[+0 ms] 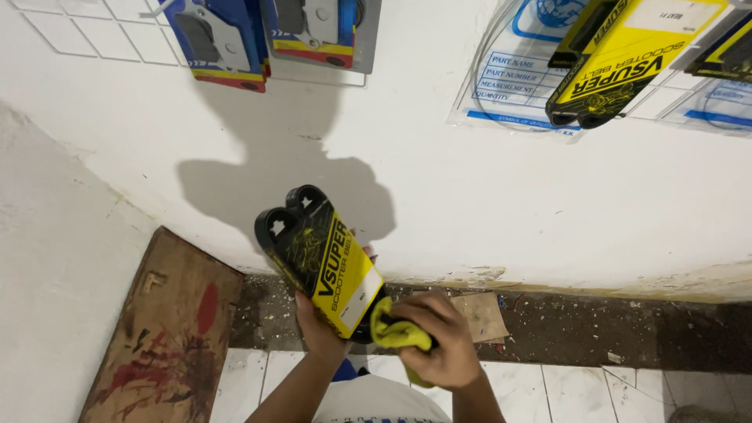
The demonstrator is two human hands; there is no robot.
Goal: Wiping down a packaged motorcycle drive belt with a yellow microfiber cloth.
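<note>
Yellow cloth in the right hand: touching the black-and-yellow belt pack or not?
Touching. The head view shows the right hand pressing the yellow cloth against the lower end of the belt pack, with no gap between them; the left hand holds the pack from behind.

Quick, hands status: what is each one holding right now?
Left hand: closed around the yellow-and-black sleeved belt package, gripping its lower part from behind.
Right hand: closed on a yellow cloth, pressed against the package's bottom end.

White wall [501,196], tiled floor [595,392]
</note>
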